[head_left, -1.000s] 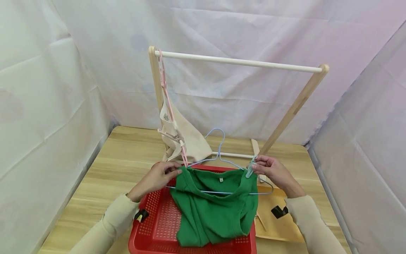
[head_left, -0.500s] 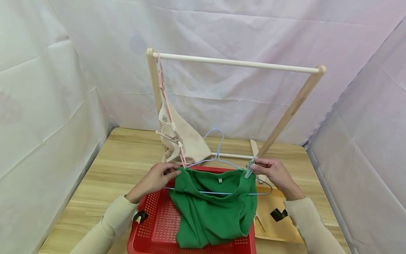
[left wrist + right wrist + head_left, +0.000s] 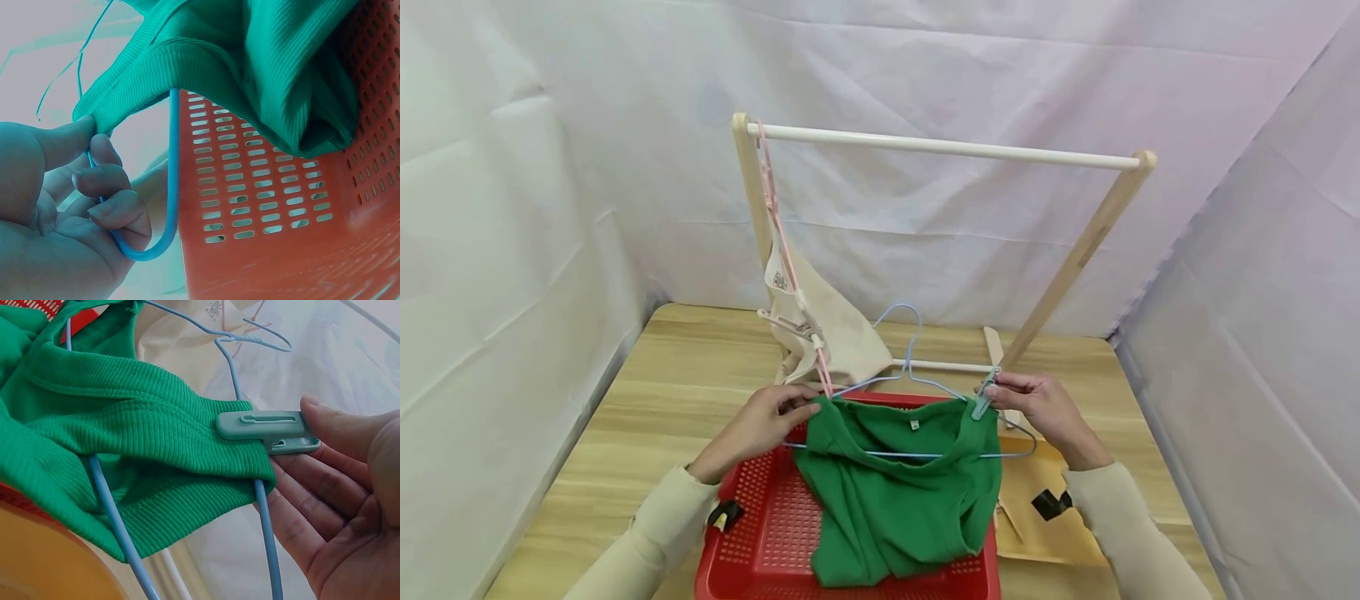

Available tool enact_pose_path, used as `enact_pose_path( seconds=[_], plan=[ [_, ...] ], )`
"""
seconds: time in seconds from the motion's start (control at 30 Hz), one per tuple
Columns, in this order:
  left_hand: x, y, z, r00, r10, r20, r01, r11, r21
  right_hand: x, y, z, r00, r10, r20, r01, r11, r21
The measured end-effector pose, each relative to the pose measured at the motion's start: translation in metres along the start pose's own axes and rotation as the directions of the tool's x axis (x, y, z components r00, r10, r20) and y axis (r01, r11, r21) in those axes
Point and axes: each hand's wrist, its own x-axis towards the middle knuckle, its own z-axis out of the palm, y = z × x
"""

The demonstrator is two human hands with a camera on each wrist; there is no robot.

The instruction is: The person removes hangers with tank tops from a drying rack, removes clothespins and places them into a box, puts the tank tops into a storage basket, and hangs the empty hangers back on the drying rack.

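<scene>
A green ribbed sleeveless top (image 3: 895,508) is draped on a light-blue wire hanger (image 3: 908,364) over the red basket (image 3: 703,567). My left hand (image 3: 763,425) pinches the top's left shoulder strap, with the thumb on the fabric in the left wrist view and fingers curled around the hanger (image 3: 174,187). At the right strap, my right hand (image 3: 1045,408) holds a pale green clothespin (image 3: 265,427) by its outer end, thumb above and fingers behind. The clothespin's front end sits over the strap and the hanger's slope.
Behind stands a wooden rack with a white rail (image 3: 940,147). A pink hanger (image 3: 784,246) with a cream cloth garment (image 3: 838,321) hangs at its left end. A yellow-orange sheet (image 3: 1052,537) lies right of the basket, and white fabric walls surround the wooden table (image 3: 617,417).
The whole head view has shifted slightly left. Both hands keep their places on the top and the clothespin, with hardly any visible movement.
</scene>
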Motion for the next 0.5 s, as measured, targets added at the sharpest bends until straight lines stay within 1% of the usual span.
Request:
enact_pose_path(
  seconds=[0.27,0.37,0.5],
  plan=[
    [-0.0003,-0.0009,-0.0025,1.000,0.023,0.001,-0.023,1.000,0.006,0.0013,-0.0026,0.0025,1.000,0.005,-0.013,-0.005,1.000,0.023],
    [-0.0004,-0.0008,-0.0024,1.000,0.020,0.006,-0.020,1.000,0.008,0.0013,-0.0032,0.0031,1.000,-0.003,-0.013,0.004,0.999,0.045],
    [0.0002,0.0006,-0.0009,1.000,-0.010,0.020,0.010,1.000,0.004,-0.0005,-0.0026,0.0027,1.000,-0.006,-0.017,0.007,0.999,0.051]
  ],
)
